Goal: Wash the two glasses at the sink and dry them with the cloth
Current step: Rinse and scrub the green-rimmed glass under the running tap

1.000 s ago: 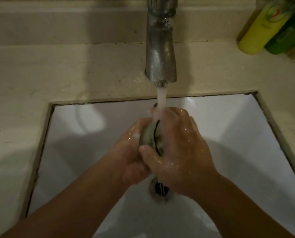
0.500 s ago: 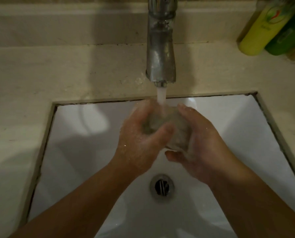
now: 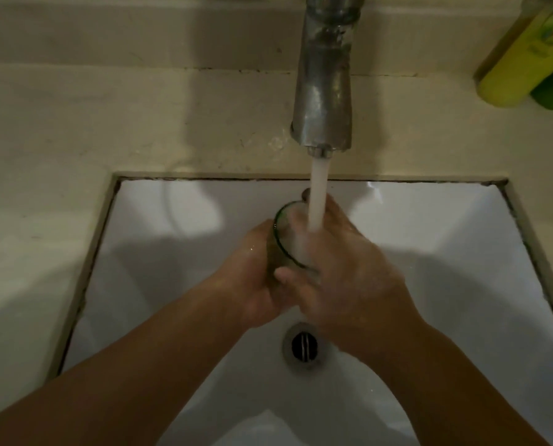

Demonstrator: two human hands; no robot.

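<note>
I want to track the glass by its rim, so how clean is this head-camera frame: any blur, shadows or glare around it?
Head view: dim, warm light; the glass shows mainly as a dark rim arc, its body smeared by the running water; both hands, left hand and right hand, look soft; broad shadows fall across the sink; dull reflections on the tap; edges bow from the wide lens.

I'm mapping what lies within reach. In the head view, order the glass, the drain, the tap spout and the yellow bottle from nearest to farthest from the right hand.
From the right hand:
1. Glass: gripped, at its left.
2. Drain: in the basin, just below.
3. Tap spout: above, behind the basin.
4. Yellow bottle: far right corner of the counter.
</note>
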